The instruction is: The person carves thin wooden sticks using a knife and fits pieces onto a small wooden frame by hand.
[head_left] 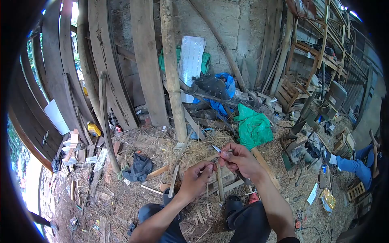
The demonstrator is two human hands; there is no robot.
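Note:
Both hands meet in front of me above the straw-covered ground. My left hand (pixel 197 178) is closed, its thumb and fingers pinching something small and thin that I cannot make out. Close beside it on the right, my right hand (pixel 242 160) is closed too, fingers bent around a small pointed item (pixel 217 149) with a pale tip that sticks out up and to the left. What the item is cannot be told. Below the hands a narrow wooden stick (pixel 220 184) stands out against other wood pieces near my feet.
A green plastic bag (pixel 252 128) lies beyond my right hand, a black bag (pixel 138 167) to the left. A wooden pole (pixel 172 73) rises ahead. Planks lean at left near a yellow container (pixel 94 129). At far right, another person's leg (pixel 352 165) extends inward.

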